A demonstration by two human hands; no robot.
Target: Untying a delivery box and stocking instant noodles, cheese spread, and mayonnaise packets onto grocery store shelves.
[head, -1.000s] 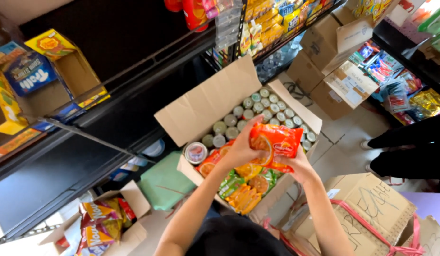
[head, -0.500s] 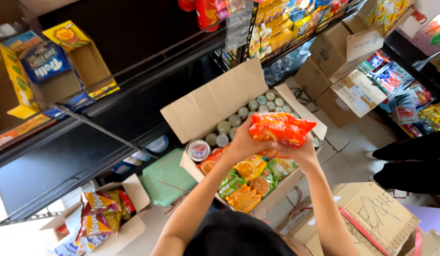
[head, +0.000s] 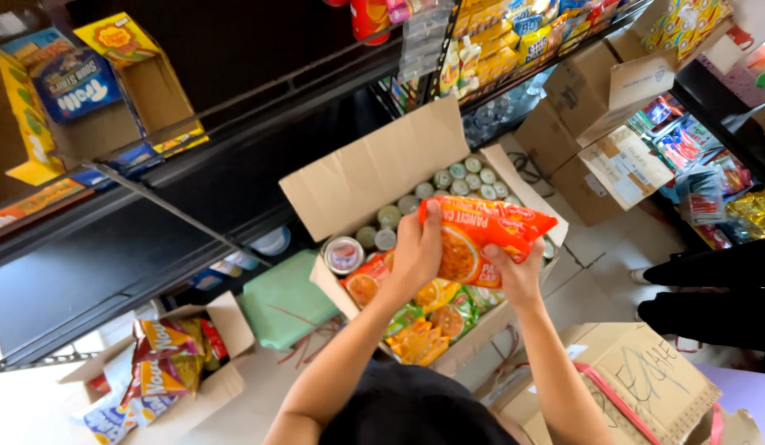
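Shop aisle w/ dark shelves (head: pixel 234 177). I saw both hands, left hand (head: pixel 415 255) and right hand (head: pixel 514 276), grasping an orange packet (head: pixel 481 239) lifted over the open box (head: pixel 374 177); more packets (head: pixel 424 317) at 6 o'clock inside, not yet out.

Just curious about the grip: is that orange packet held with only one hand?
No, both the left hand and right hand grip the orange packet.

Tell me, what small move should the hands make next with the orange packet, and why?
Probably lift the orange packet further up toward the dark shelf. Both the left hand and right hand already hold it clear above the open cardboard box.
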